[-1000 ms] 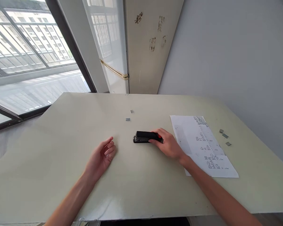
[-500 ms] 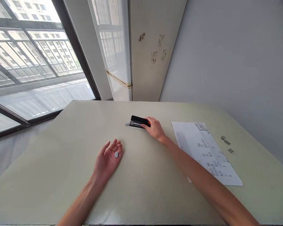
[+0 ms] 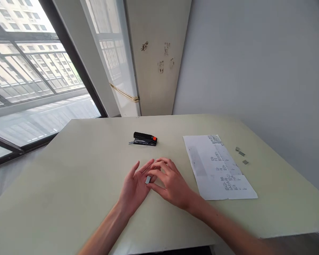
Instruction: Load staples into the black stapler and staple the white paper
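Note:
My left hand [image 3: 135, 187] lies palm up near the middle of the table, fingers apart. A small grey staple strip [image 3: 148, 179] rests at its palm. Over that palm is my right hand [image 3: 172, 182], its thumb and fingertips around the strip with a gap between them; whether they touch it is hard to tell. Beyond both hands a black stapler [image 3: 145, 139] with a red patch sits on the table, with a metal piece sticking out at its left end.
On the pale table [image 3: 69, 177], a printed paper sheet [image 3: 202, 163] lies to the right. Several small grey staple strips [image 3: 241, 153] are beyond it. A wall rises at the right, a refrigerator [image 3: 156, 88] stands behind, and windows are at the left.
My right hand has let go of the stapler and moved back to my left palm. The stapler now stands alone on the table. The view has shifted somewhat to the right.

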{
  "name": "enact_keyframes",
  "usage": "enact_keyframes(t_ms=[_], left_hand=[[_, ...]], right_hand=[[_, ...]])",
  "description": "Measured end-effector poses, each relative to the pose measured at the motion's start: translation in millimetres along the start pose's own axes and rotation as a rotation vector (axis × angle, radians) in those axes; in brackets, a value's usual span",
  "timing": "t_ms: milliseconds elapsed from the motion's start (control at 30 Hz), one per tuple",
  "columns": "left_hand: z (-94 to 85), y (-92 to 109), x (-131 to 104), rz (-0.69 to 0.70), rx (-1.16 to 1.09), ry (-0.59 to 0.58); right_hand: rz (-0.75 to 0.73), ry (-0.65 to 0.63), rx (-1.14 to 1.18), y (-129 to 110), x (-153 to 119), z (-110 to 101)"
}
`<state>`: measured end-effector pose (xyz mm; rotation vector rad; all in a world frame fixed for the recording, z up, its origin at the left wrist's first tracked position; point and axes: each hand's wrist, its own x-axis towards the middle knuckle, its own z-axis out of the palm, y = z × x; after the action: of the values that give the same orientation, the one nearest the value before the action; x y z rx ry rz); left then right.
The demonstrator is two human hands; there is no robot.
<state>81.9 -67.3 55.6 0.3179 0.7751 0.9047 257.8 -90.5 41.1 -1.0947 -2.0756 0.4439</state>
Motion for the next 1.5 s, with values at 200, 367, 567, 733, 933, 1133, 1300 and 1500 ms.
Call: enact_keyframes(t_ms=[200, 367, 567, 733, 933, 1133, 1300, 1500], left_hand=[[22.6, -23, 10, -0.035, 0.152, -0.093], [-0.4, -15, 14, 0.132, 0.471, -0.090], [-54.4, 29, -8, 0.354, 0.704, 0.034], [-66.6, 30, -18, 0.444, 0.737, 0.060], [-64.3, 19, -20, 0.525, 0.867, 0.063], [-63.0, 18, -22, 0.546, 0.911, 0.039], [-64.5, 18, -23, 0.545, 0.919, 0.034], [-64.3, 19, -23, 0.559, 0.971, 0.044]], right_hand=[[0.072, 0.084, -0.012, 5, -24, -28], [0.322, 0.224, -0.127, 52, -75, -96], [0.734, 0.370, -0.446, 150, -169, -165], [0.771, 0.411, -0.619, 189, -198, -164], [0.746, 0.505, -0.587, 172, -198, -141], [0.546, 0.381, -0.488, 140, -198, -121], [0.523, 0.237, -0.424, 129, -193, -109], [0.547, 0.194, -0.439, 127, -194, -106]])
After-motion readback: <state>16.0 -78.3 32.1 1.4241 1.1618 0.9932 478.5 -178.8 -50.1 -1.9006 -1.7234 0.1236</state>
